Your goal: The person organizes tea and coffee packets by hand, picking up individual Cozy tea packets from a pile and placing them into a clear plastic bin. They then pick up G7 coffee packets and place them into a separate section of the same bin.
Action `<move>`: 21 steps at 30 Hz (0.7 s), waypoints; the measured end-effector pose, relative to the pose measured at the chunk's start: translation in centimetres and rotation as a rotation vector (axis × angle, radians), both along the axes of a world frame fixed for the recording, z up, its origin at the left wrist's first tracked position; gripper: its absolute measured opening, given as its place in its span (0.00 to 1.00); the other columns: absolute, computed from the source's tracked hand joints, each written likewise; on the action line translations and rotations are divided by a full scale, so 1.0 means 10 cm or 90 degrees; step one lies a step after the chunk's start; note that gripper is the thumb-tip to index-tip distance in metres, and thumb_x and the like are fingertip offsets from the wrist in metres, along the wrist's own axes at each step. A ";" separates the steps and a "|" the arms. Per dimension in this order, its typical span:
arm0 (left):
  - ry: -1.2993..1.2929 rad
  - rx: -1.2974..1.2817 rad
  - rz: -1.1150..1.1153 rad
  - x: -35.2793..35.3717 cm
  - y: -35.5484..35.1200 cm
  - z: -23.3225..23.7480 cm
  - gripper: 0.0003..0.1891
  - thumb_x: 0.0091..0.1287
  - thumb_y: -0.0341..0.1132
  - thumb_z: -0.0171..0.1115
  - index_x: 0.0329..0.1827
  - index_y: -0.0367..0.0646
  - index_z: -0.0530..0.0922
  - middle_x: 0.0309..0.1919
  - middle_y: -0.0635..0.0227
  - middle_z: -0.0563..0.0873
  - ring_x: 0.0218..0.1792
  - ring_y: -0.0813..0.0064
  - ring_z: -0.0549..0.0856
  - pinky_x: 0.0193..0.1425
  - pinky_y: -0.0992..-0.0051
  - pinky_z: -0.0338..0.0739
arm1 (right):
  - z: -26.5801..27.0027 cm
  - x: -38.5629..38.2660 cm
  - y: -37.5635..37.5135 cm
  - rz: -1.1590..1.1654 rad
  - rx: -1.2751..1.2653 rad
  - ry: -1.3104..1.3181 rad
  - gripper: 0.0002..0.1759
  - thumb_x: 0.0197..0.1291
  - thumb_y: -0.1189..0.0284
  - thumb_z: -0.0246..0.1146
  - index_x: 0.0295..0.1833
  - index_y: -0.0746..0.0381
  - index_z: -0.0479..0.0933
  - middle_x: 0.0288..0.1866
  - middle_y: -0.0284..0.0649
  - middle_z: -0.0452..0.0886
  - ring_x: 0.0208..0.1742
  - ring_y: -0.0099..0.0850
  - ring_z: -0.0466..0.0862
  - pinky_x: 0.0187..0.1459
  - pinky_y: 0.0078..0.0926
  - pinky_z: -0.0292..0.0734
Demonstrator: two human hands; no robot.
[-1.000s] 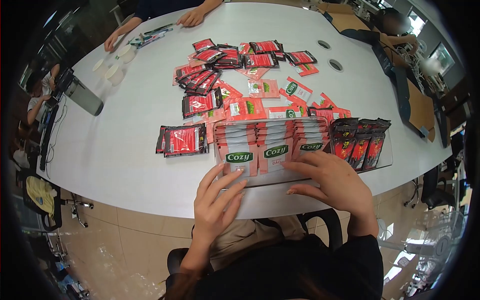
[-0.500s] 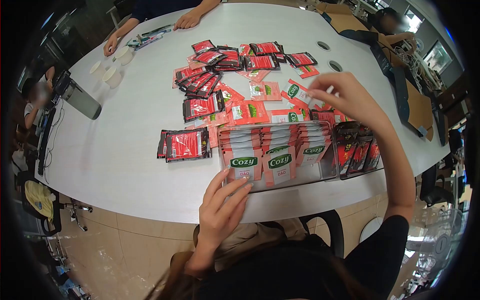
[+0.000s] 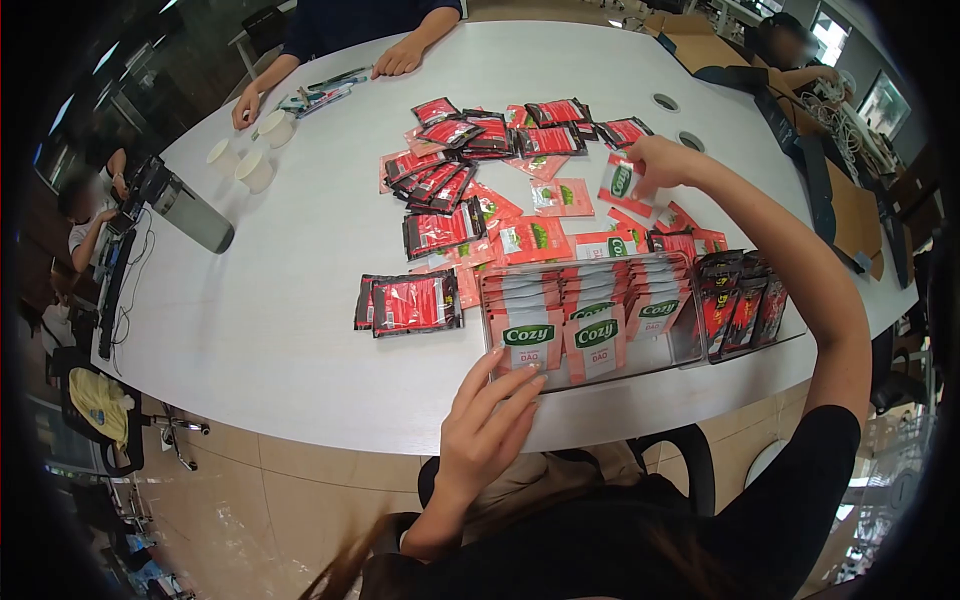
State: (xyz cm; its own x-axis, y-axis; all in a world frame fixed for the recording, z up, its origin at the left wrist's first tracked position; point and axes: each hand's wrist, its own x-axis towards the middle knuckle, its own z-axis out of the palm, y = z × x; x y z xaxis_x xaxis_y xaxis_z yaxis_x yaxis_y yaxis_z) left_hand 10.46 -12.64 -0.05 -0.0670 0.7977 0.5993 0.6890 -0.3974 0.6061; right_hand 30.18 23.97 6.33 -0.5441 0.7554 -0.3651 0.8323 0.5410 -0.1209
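Note:
My right hand (image 3: 664,166) pinches the edge of a pink and white Cozy tea sachet (image 3: 622,182) above the far side of the pile. Stretched fingers of my left hand (image 3: 487,425) rest against the front left of a clear plastic organizer (image 3: 655,352). Rows of Cozy sachets (image 3: 597,342) stand in that organizer, facing me. Black and red packets (image 3: 738,308) fill the section at its right end. Behind it lie loose pink sachets (image 3: 533,238) and black-edged red packets (image 3: 440,228), heaped and overlapping.
Two stacked red packets (image 3: 417,304) lie left of the organizer. Farther left are paper cups (image 3: 255,172), a grey bottle (image 3: 190,215) and pens (image 3: 325,95) near another person's hands (image 3: 400,58). Open cardboard boxes (image 3: 845,215) line the right side. Round holes (image 3: 690,141) pierce the tabletop.
My right hand has closed on a Cozy sachet from the pile and tilted it up. My left hand stays at the organizer. The whole view has shifted slightly.

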 end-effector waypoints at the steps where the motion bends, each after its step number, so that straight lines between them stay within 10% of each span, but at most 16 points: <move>1: 0.002 0.001 0.000 0.00 0.00 0.00 0.21 0.49 0.21 0.69 0.49 0.44 0.84 0.50 0.66 0.85 0.62 0.52 0.75 0.64 0.60 0.72 | 0.07 -0.04 -0.03 -0.012 0.013 0.025 0.25 0.37 0.64 0.78 0.34 0.68 0.76 0.33 0.47 0.78 0.36 0.39 0.78 0.37 0.35 0.71; 12: -0.014 0.010 -0.008 0.00 0.00 0.01 0.21 0.49 0.21 0.69 0.49 0.43 0.84 0.49 0.65 0.84 0.61 0.53 0.76 0.63 0.60 0.73 | 0.07 -0.88 -0.58 0.313 -0.183 0.143 0.20 0.46 0.69 0.74 0.43 0.68 0.80 0.52 0.41 0.76 0.56 0.32 0.74 0.50 0.31 0.72; 21: -0.009 0.020 -0.020 -0.03 0.01 0.01 0.21 0.49 0.22 0.70 0.49 0.42 0.84 0.50 0.65 0.84 0.61 0.53 0.76 0.62 0.60 0.73 | 0.15 -0.99 -0.79 0.183 -0.145 0.137 0.37 0.38 0.68 0.79 0.57 0.64 0.71 0.42 0.41 0.77 0.40 0.32 0.80 0.37 0.31 0.75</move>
State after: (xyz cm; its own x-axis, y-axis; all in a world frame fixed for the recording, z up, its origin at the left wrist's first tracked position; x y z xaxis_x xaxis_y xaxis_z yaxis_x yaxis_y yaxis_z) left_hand 10.20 -12.52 0.09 -0.0510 0.7804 0.6232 0.6668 -0.4380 0.6029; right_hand 20.23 16.06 7.79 -0.8026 0.4759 -0.3597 0.5946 0.6865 -0.4185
